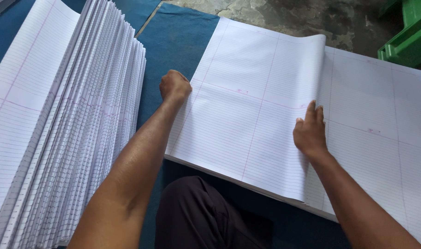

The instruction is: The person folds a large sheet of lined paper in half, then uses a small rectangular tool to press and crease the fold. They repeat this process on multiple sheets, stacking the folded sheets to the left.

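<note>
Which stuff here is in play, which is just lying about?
In play: left hand and right hand on the folded sheet; flat ruled stack under it.
Lying about: fanned pile of folded sheets, blue mat, green crate.

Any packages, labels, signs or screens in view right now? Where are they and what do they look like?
None: no package, label, sign or screen shows.
Ruled sheets: large white stack at right, pink lines, small pink marks too small to tell.
Folded sheet: white, turned leftward under the left hand and right hand.
Fanned stack: white folded sheets, far left.
</note>
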